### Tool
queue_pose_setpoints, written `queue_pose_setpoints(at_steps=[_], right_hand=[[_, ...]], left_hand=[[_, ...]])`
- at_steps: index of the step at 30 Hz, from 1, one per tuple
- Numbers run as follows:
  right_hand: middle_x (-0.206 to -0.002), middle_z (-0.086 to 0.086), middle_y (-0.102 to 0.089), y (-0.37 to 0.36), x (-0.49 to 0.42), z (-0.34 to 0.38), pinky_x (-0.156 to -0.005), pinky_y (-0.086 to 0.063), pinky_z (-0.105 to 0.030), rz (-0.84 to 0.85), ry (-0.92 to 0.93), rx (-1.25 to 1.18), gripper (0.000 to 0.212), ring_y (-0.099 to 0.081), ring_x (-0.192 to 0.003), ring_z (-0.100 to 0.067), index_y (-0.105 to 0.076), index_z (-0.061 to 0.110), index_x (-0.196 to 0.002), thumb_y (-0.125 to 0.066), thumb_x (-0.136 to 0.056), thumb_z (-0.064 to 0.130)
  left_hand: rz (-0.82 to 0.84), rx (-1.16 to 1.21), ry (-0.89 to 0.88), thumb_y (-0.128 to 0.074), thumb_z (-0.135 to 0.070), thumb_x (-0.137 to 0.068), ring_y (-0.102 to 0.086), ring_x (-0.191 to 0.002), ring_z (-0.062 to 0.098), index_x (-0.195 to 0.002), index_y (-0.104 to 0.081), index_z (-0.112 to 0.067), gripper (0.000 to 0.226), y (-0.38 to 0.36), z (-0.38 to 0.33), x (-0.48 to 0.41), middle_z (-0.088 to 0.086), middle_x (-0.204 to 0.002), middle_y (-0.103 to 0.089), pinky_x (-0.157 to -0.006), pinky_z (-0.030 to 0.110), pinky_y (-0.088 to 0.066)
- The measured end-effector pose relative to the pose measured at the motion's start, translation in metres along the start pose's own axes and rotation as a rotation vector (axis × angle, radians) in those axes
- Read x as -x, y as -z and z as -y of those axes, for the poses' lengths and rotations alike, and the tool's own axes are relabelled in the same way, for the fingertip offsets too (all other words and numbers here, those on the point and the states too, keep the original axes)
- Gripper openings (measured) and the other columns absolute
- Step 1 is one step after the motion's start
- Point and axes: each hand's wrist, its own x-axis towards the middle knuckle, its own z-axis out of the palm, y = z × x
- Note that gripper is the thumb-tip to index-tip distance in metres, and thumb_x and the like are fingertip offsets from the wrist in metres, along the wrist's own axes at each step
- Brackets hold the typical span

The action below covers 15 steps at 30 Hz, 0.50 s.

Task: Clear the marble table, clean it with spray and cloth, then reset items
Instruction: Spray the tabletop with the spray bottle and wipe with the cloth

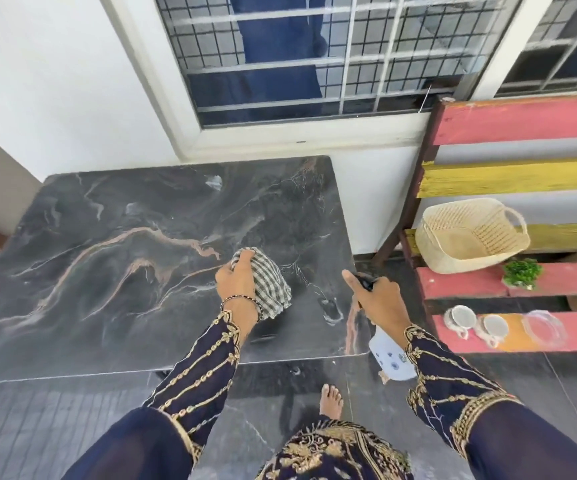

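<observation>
The dark marble table with pale and rust veins fills the left and middle of the view. My left hand presses a green-and-white checked cloth onto the table's near right part. My right hand grips a white spray bottle with a dark nozzle, held over the table's right front corner. The bottle's body hangs below my wrist.
A painted slatted bench stands to the right. On it sit a woven basket, a small green plant, two white cups and a clear glass dish. A barred window is behind the table. My bare foot is on the dark floor.
</observation>
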Motion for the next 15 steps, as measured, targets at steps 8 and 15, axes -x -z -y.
queue_pose_setpoints(at_steps=[8, 15], right_hand=[[-0.056, -0.005, -0.069, 0.008, 0.072, -0.041, -0.048, -0.054, -0.029, 0.038, -0.072, 0.033, 0.064, -0.064, -0.046, -0.018, -0.071, 0.022, -0.068, -0.055, -0.075, 0.083], [-0.051, -0.002, -0.071, 0.025, 0.087, -0.04, -0.034, -0.042, -0.02, -0.043, -0.083, -0.195, 0.069, -0.057, -0.032, -0.016, -0.072, 0.01, -0.067, -0.063, -0.076, 0.078]], left_hand=[[0.05, 0.007, -0.017, -0.074, -0.029, -0.074, -0.067, -0.096, 0.029, -0.111, -0.065, 0.003, 0.05, 0.03, 0.008, 0.026, 0.022, -0.114, -0.068, -0.097, 0.047, -0.053], [0.109, -0.013, -0.021, -0.073, -0.035, -0.07, -0.063, -0.081, 0.026, -0.095, -0.067, -0.002, 0.042, 0.022, 0.015, 0.043, 0.014, -0.091, -0.066, -0.089, 0.042, -0.054]])
